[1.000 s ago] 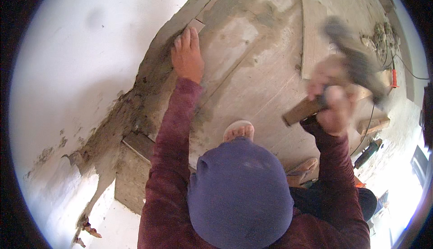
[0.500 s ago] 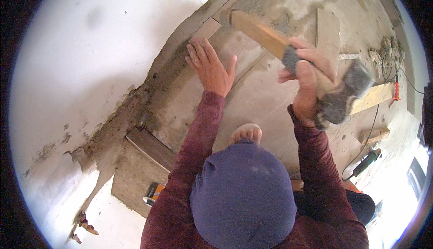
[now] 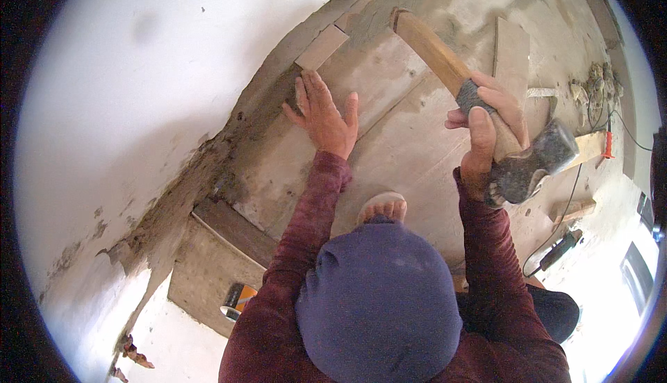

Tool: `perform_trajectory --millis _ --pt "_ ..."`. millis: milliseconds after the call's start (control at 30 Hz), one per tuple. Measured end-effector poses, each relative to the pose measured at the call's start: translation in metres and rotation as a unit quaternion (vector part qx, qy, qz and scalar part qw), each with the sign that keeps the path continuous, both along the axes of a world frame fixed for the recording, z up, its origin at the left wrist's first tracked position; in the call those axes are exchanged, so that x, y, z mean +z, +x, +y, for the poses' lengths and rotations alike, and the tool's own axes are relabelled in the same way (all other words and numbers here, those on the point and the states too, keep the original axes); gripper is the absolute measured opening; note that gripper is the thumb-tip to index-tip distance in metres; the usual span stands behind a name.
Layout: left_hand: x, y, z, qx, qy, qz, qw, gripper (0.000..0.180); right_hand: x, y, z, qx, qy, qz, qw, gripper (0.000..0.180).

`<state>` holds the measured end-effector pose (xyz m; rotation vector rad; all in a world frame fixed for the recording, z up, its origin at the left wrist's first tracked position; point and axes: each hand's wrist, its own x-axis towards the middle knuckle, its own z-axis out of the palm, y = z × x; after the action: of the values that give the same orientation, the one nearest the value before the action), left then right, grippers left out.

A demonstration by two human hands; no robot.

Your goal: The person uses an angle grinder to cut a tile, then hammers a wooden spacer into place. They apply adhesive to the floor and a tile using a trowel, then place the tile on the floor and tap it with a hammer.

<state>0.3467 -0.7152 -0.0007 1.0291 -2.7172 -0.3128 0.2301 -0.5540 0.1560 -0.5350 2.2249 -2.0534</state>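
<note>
My left hand (image 3: 325,120) lies flat with its fingers spread, palm down on the dusty floor beside the wall. Its fingertips are at the near end of a narrow tan tile strip (image 3: 322,47) set along the wall's base. Raised to the right, my right hand (image 3: 490,115) is closed around a hammer (image 3: 448,63), gripping it close to the head. Dark wrapping covers part of the wooden handle, which points up and to the left. The heavy grey hammer head (image 3: 535,164) sits by my right wrist.
A white wall (image 3: 139,56) with a rough, broken lower edge runs along the left. A loose tan plank or tile (image 3: 511,53) lies far right. Near it are a board (image 3: 590,145), a red-handled tool (image 3: 608,145) and a dark power tool (image 3: 559,252) with a cord.
My left hand has drawn back slightly from the tile strip, uncovering more of it. The hammer in my right hand has shifted a little to the right and shows less blur.
</note>
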Motion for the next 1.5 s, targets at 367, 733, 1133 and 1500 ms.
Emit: perform_trajectory --millis 367,733,1133,1500 --pt "0.017 -0.015 -0.003 -0.016 -0.027 0.017 0.999 0.079 -0.004 0.001 0.004 0.082 0.084 0.114 0.987 0.025" --pt "0.018 -0.042 -0.021 -0.110 -0.044 -0.086 0.989 0.083 -0.014 -0.005 -0.022 0.054 -0.002 0.049 0.997 0.025" --pt "0.016 -0.042 -0.023 -0.130 -0.059 -0.100 0.985 0.085 -0.031 0.007 -0.032 0.094 -0.008 0.080 0.992 0.024" --pt "0.016 -0.039 -0.029 -0.151 -0.010 -0.032 0.988 0.087 -0.046 0.005 -0.043 0.071 0.028 0.178 0.981 0.022"
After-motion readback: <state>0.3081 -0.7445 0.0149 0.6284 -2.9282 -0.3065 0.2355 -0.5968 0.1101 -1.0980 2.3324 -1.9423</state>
